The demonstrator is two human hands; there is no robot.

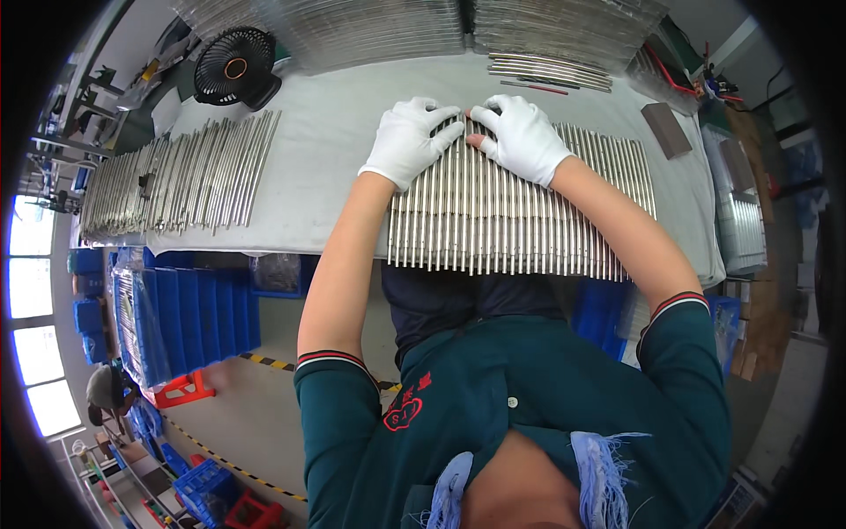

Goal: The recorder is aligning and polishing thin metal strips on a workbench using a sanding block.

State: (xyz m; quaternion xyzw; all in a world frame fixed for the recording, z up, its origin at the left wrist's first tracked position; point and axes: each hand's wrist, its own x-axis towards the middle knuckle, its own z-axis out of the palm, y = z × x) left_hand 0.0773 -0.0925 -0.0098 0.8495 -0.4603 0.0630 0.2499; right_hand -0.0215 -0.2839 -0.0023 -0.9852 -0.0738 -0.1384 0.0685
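A broad row of silvery metal rods [520, 225] lies side by side on the table in front of me, with the near ends reaching its front edge. My left hand [410, 141], in a white glove, bends its fingers and thumb round the far end of a rod in this row. From the other side my right hand [522, 139] closes on the rods at the same spot. Its glove leaves the tips of the thumb and a finger bare. The hands almost meet, and their fingers partly hide the rod ends.
To the left lies a second batch of rods [189, 176], near a black fan [235, 68]. A few loose rods [551, 70] and a brown block [666, 130] lie farther back. Wrapped stacks [379, 35] line the far edge. Blue crates [198, 309] stand below.
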